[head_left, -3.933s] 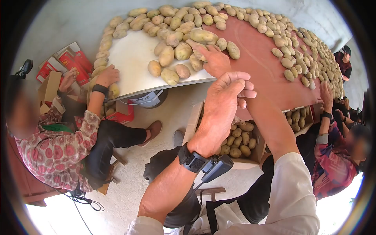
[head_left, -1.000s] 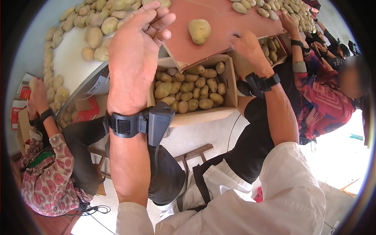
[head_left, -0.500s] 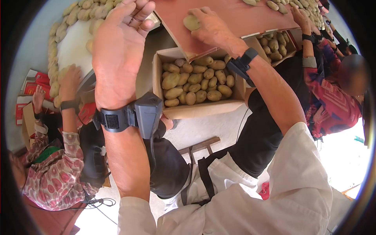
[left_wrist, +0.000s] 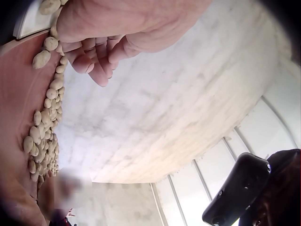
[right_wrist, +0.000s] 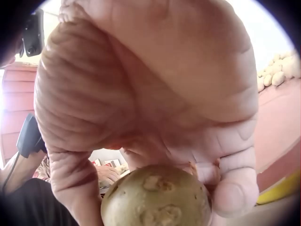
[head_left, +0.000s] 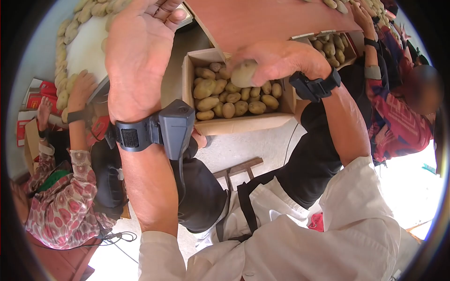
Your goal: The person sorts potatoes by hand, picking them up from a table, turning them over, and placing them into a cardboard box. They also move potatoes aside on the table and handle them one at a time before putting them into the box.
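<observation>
My right hand [head_left: 283, 58] grips a potato [head_left: 243, 75] between thumb and fingers, palm turned down, over an open cardboard box [head_left: 243, 124]. Several potatoes [head_left: 227, 96] fill the box beneath it. In the right wrist view the held potato [right_wrist: 157, 200] shows dark blemishes on its skin, with the thumb and fingertips curled around its sides. My left hand [head_left: 138, 65] is raised beside the white board, holding nothing. The left wrist view shows its fingers [left_wrist: 96, 61] loosely bent, with nothing between them.
A red tabletop [head_left: 281, 21] stretches behind the box. To the left is a white board [head_left: 89, 44] edged with potatoes. Another box of potatoes [head_left: 330, 47] stands at right. People sit on both sides, one in a patterned shirt [head_left: 65, 210]. A wooden stool [head_left: 239, 171] is below.
The right hand reached to a single potato on the red tabletop, took hold of it and brought it toward me, over the box. The left hand stays raised and shifted slightly.
</observation>
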Action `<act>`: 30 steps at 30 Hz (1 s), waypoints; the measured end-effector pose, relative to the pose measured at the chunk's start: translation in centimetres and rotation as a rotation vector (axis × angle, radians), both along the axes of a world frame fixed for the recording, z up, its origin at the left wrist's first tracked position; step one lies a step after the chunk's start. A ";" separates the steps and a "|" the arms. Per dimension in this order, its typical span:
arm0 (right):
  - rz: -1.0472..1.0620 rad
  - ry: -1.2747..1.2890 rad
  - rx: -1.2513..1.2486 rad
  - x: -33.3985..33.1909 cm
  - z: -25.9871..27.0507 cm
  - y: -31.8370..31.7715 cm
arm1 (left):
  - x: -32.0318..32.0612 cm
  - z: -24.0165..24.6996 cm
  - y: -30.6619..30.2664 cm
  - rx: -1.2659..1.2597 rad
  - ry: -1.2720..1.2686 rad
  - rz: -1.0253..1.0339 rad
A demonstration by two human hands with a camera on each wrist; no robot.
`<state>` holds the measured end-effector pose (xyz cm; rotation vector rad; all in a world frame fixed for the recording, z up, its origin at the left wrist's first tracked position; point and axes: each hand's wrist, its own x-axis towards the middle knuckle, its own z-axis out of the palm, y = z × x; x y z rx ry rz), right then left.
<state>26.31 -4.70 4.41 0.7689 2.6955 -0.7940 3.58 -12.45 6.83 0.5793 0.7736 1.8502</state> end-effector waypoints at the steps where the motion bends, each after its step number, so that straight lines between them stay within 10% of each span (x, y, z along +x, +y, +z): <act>1: -0.034 -0.105 -0.064 0.4 0.1 -0.3 | 0.4 0.4 -0.2 -0.023 -0.003 0.017; 17: -0.327 -0.307 -0.190 8.4 -6.7 -1.6 | 3.2 1.0 0.4 0.020 -0.018 -0.059; 19: -0.388 -0.677 -0.258 7.8 -8.6 -1.3 | 3.4 0.7 0.6 0.019 -0.017 -0.071; 30: -0.199 -0.524 -0.121 13.3 -20.2 -0.7 | 4.1 0.4 1.2 0.006 0.014 -0.097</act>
